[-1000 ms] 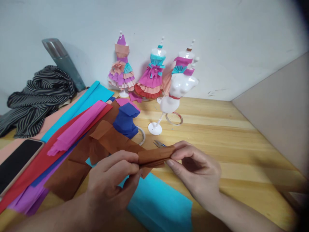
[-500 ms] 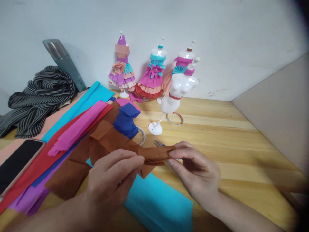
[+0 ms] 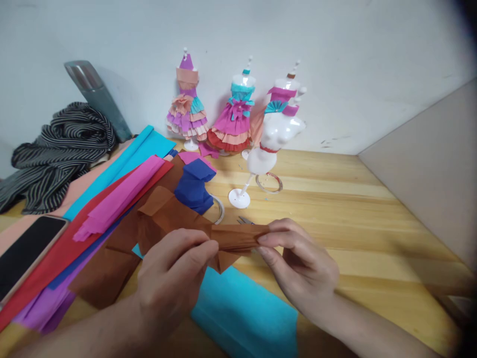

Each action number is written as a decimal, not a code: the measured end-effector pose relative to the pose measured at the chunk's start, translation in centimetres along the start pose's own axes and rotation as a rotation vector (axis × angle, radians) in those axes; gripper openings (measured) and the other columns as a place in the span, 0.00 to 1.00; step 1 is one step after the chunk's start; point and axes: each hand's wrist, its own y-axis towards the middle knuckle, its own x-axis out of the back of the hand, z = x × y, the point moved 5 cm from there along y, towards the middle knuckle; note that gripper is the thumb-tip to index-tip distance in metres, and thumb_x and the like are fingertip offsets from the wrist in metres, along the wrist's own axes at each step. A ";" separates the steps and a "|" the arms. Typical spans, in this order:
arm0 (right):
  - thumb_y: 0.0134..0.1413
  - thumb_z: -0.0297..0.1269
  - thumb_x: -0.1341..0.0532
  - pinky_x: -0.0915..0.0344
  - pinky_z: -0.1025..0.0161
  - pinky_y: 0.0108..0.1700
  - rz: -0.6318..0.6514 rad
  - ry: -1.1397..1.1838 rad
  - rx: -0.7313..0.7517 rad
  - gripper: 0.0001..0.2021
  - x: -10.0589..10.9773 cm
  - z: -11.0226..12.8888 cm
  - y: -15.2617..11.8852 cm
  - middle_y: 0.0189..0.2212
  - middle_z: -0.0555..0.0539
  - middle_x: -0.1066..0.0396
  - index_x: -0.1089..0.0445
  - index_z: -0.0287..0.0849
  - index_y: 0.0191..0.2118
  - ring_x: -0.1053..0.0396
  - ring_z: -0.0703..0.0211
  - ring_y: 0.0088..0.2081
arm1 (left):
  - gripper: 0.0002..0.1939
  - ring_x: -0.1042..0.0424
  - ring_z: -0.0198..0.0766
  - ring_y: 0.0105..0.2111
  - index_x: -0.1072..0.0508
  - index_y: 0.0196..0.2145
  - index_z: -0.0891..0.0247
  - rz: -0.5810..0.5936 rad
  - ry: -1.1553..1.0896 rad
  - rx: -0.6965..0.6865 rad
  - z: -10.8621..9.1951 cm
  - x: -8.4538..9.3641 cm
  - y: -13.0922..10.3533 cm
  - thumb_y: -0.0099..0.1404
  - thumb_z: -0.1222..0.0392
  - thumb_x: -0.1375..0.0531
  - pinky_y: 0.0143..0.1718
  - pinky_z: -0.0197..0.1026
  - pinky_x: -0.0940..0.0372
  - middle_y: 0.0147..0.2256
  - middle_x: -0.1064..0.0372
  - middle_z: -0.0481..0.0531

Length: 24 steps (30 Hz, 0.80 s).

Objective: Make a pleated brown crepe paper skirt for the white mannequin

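Pinching folded brown paper (image 3: pixel 238 237) at both ends, between left hand (image 3: pixel 175 271) and right hand (image 3: pixel 303 258).

Gripping with fingertips and thumb at each end, above a turquoise sheet (image 3: pixel 249 313) on the counter (image 3: pixel 372 214). Likely to fan the stacked layers open by easing either pinch too soon, or to skew them by pressing unevenly, judging from the loose corner (image 3: pixel 226 261) poking out below. Perhaps also at risk of tearing along a crease from tugging outward on such thin-looking paper. Liable to pull askew on the brown strip (image 3: pixel 167 214) trailing leftward, seemingly joined behind the left hand. Just beyond, possible to snag on the partly hidden scissors (image 3: pixel 245 220). Farther out, possible to topple the white mannequin (image 3: pixel 279 130) with a careless reach.
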 end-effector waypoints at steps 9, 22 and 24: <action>0.50 0.25 0.35 0.30 0.62 0.34 -0.038 0.051 -0.186 0.07 0.2 -0.9 -0.5 0.25 0.49 0.27 0.28 0.45 0.29 0.28 0.57 0.33 | 0.07 0.24 0.28 0.25 0.29 0.30 0.61 0.014 -0.193 0.106 0.2 -0.2 0.7 0.61 0.72 0.41 0.28 0.26 0.30 0.26 0.24 0.43; 0.46 0.23 0.33 0.31 0.66 0.29 -0.057 0.148 -0.243 0.08 0.3 -0.3 0.3 0.26 0.49 0.28 0.27 0.44 0.25 0.29 0.62 0.29 | 0.06 0.21 0.33 0.31 0.27 0.30 0.60 0.028 -0.163 0.080 0.0 0.2 0.6 0.60 0.70 0.40 0.34 0.28 0.26 0.31 0.21 0.47; 0.46 0.24 0.33 0.31 0.65 0.29 -0.057 0.163 -0.246 0.08 0.4 -0.3 0.3 0.26 0.49 0.28 0.27 0.44 0.25 0.29 0.61 0.29 | 0.06 0.21 0.32 0.30 0.26 0.30 0.61 0.035 -0.155 0.070 -0.1 0.3 0.5 0.60 0.70 0.40 0.34 0.27 0.26 0.31 0.21 0.48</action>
